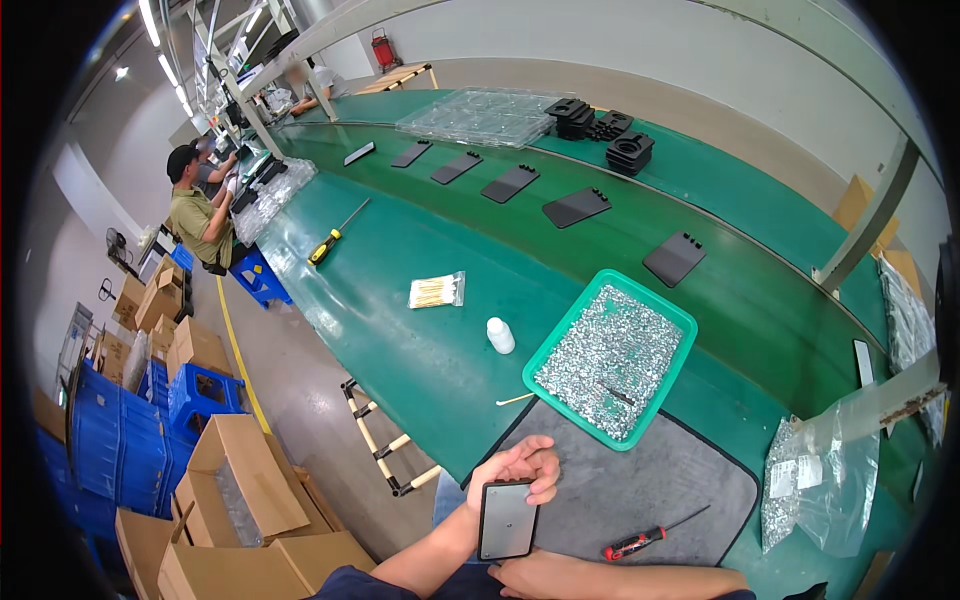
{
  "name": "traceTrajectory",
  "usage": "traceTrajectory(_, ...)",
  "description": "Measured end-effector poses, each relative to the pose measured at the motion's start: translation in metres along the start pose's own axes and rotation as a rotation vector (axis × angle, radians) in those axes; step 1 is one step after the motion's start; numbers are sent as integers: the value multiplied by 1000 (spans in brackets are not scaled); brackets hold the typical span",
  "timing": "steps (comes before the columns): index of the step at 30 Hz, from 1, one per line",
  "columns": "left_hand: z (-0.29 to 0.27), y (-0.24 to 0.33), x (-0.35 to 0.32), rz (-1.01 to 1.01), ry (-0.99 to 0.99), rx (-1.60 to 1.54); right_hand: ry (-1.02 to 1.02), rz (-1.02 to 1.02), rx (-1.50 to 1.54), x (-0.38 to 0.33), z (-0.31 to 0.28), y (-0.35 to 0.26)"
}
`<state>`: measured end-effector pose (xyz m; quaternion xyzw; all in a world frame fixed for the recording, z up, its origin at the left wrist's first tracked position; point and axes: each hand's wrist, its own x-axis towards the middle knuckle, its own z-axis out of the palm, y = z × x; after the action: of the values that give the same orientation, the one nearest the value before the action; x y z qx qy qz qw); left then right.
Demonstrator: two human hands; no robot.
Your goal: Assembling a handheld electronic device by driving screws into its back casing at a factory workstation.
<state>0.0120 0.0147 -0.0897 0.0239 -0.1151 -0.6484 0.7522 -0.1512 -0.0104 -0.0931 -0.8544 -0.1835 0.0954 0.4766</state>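
Note:
My left hand (pixel 520 465) is closed around the upper end of a flat, dark rectangular device (pixel 508 522) with a thin pale rim and small screw-like dots on its face. The device stands tilted up near my body. Close to its lower end lies my right hand (pixel 530 576), partly hidden at the bottom; its fingers do not show well enough to judge. Beneath is a grey cloth mat (pixel 585 480) with a dark border, and a red-and-black screwdriver (pixel 637 543) rests on it. A green tray (pixel 533 378) full of small silvery screws overlaps the mat's far edge.
Beyond are a white bottle (pixel 500 336), a bag of cotton swabs (pixel 436 291), one loose swab (pixel 515 399) and a yellow screwdriver (pixel 338 232). Several dark plates (pixel 577 207) line the green belt. At right lies a clear bag of screws (pixel 783 490). Cartons (pixel 235 470) stand left; co-workers sit far left.

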Motion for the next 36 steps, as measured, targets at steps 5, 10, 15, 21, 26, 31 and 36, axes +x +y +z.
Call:
traceTrajectory(5,0,0,0,2,1,-4,-28,7,14,0,5,3)
traceTrajectory(10,1,0,-1,-1,12,21,-24,16,25,-1,8,4)
traceTrajectory(15,15,-3,-4,-3,28,204,36,-35,-56,-1,8,8)
traceTrajectory(21,53,-25,-15,84,52,743,74,-80,-71,-3,17,13)
traceTrajectory(26,68,-34,-19,165,16,975,81,-79,-12,-4,36,21)
traceTrajectory(31,68,-36,-26,197,-22,1107,-89,59,-151,81,17,-8)
traceTrajectory(36,76,-40,-21,251,-66,1168,-650,685,-407,129,-36,-51)
